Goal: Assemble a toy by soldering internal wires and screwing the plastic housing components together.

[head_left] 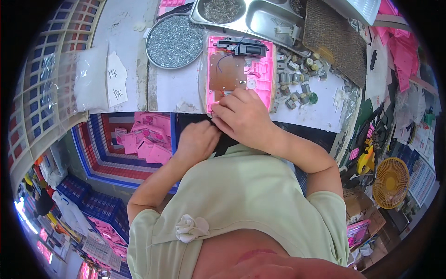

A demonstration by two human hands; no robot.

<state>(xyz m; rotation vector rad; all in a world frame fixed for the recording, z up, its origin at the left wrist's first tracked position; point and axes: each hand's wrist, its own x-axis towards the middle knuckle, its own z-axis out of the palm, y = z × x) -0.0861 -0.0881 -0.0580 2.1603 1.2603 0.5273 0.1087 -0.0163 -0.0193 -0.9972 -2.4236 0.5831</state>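
Note:
A pink plastic housing (265, 83) lies on the worktable in front of me, its inner side up. Inside it sits a brown circuit board (226, 72) with thin wires, and a black speaker-like module (246, 48) lies across its far end. Over the housing's near edge, my right hand (248, 120) has its fingers bent and pressed together by the board's lower corner; anything in the fingertips is hidden. My left hand (199, 142) is closed just off the table's front edge, with its fingertips close to the right hand. What it holds, if anything, cannot be made out.
A round dish of small metal screws (174, 41) stands left of the housing, metal trays (272, 23) behind it. Several small grey motor-like parts (297, 79) lie to the right. Below the table at left, a striped crate (109, 169) holds pink pieces (147, 135).

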